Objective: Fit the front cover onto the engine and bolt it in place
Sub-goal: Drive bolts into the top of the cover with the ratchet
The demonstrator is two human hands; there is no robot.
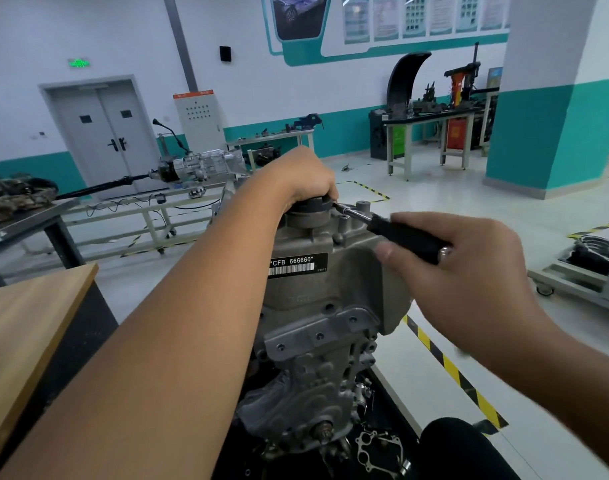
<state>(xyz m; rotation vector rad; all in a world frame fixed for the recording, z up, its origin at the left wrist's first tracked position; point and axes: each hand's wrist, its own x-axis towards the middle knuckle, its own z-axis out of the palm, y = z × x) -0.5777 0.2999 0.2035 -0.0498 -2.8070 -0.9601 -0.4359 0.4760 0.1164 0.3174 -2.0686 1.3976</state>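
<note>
The grey engine point(317, 358) stands upright in front of me, with the cast front cover point(351, 271) on its upper part and a black label reading CFB 666660. My left hand point(296, 178) reaches over the top and grips the black round part point(311, 206) at the ratchet head. My right hand point(469, 271) holds the black handle of the ratchet wrench point(405, 239), whose metal shaft point(353, 213) runs left to the top of the cover. The bolt itself is hidden under my left fingers.
A wooden-topped bench point(29, 323) stands at my left. A loose metal gasket point(379, 448) and small parts lie on the black base below the engine. Yellow-black floor tape point(448, 368) runs at the right. A gearbox on a frame point(199, 168) and workbenches point(431, 123) stand farther back.
</note>
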